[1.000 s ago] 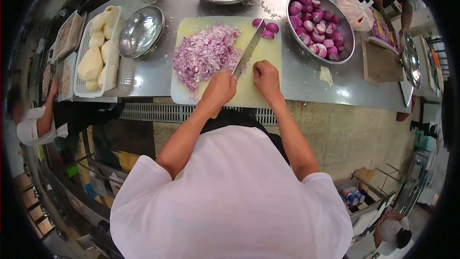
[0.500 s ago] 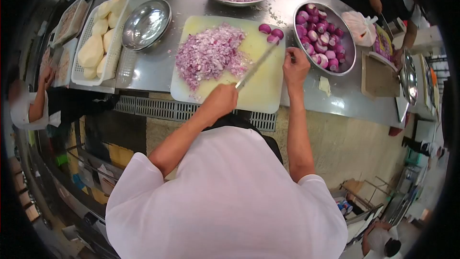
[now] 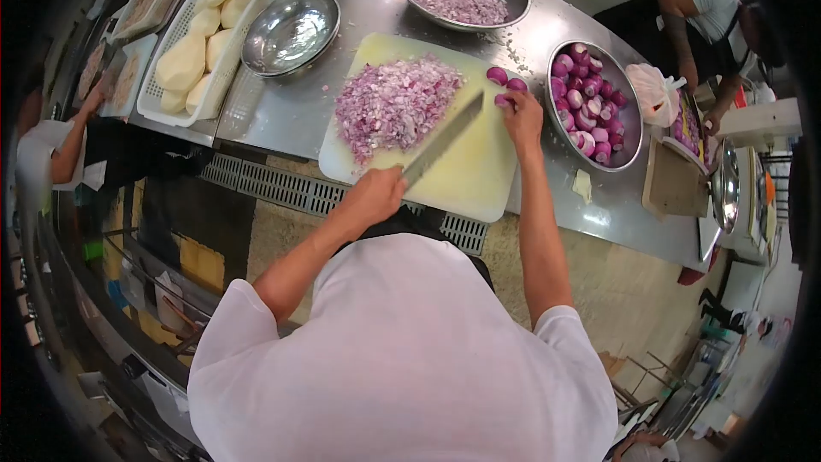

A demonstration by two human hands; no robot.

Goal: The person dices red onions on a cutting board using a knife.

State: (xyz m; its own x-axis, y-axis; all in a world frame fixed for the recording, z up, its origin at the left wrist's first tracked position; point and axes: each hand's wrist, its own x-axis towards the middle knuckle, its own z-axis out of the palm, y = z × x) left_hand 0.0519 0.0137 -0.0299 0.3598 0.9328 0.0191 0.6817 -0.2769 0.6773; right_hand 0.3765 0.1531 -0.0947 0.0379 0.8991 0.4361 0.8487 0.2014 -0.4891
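My left hand is closed round the handle of a kitchen knife, its broad blade slanting up and right over the cutting board. At the board's upper right corner, the fingertips of my right hand pinch a peeled red onion. Two more red onion pieces lie just beyond it. A heap of chopped red onion covers the left part of the board, left of the blade.
Behind the board stands a bowl of chopped onion. A bowl of peeled red onions is on the right, near a plastic bag. Leftward are a metal bowl and a white basket of pale peeled vegetables. Other people work at both sides.
My right hand has moved onto an onion at the board's corner and pinched it. The knife has drawn back from the onions, its blade turned flatter. The view has shifted slightly.
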